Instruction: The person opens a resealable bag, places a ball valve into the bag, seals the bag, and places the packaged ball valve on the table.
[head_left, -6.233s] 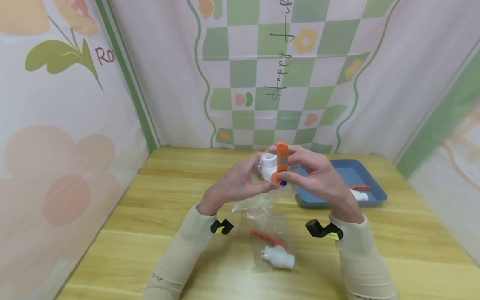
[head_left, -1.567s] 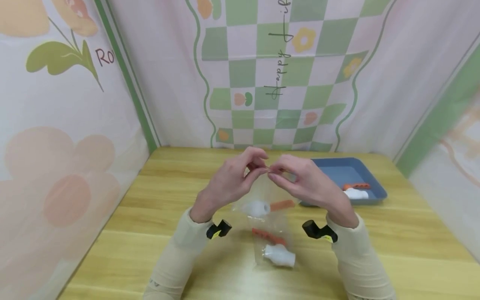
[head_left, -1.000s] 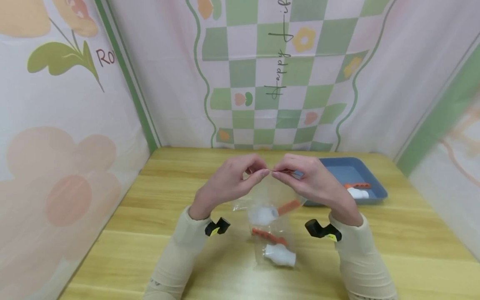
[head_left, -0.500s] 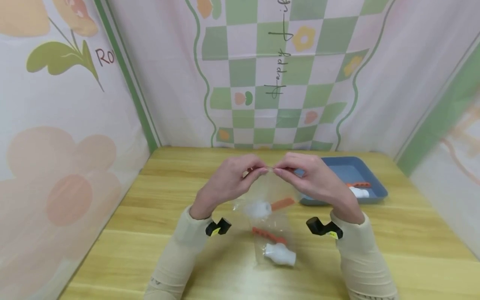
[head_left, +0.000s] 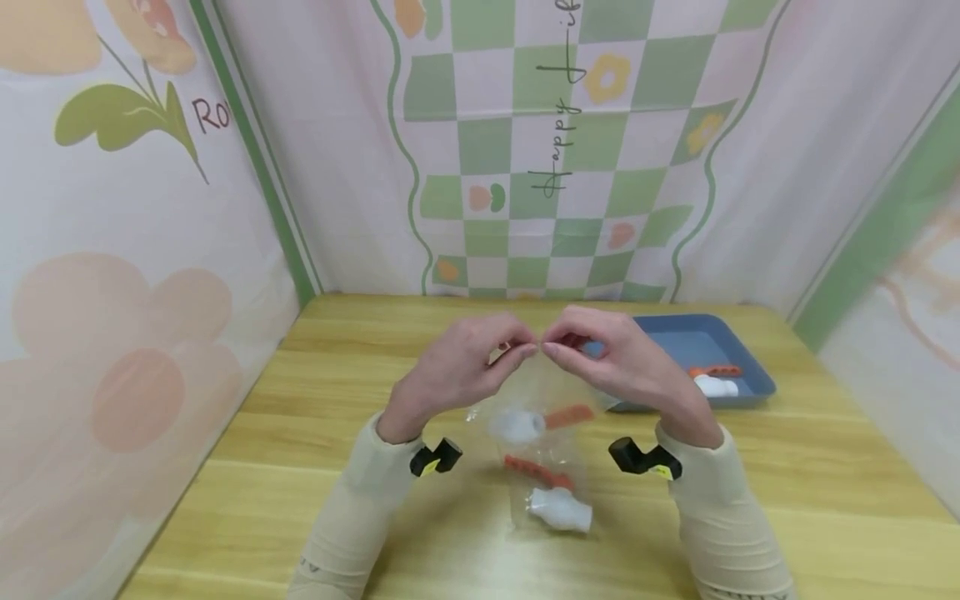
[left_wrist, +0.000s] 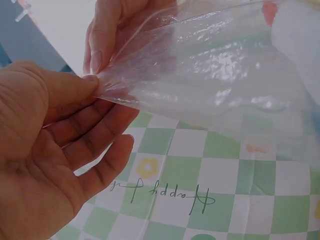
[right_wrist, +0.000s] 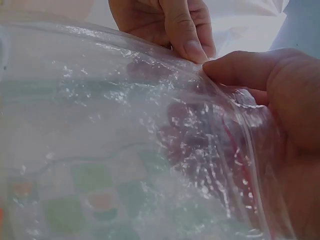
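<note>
Left grip (head_left: pixel 463 360), right grip (head_left: pixel 622 358) pinch clear bag (left_wrist: pixel 215 65).
Valve (head_left: pixel 517 425) inside at six o'clock; I'd work the edge evenly, no tugging.

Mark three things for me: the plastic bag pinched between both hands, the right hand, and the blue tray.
Pinched plastic bag (left_wrist: pixel 215 75): left wrist view, on its clear film.
Right hand (head_left: pixel 624 357): head view, on its back.
Blue tray (head_left: pixel 686 343): head view, on its bare floor.
</note>
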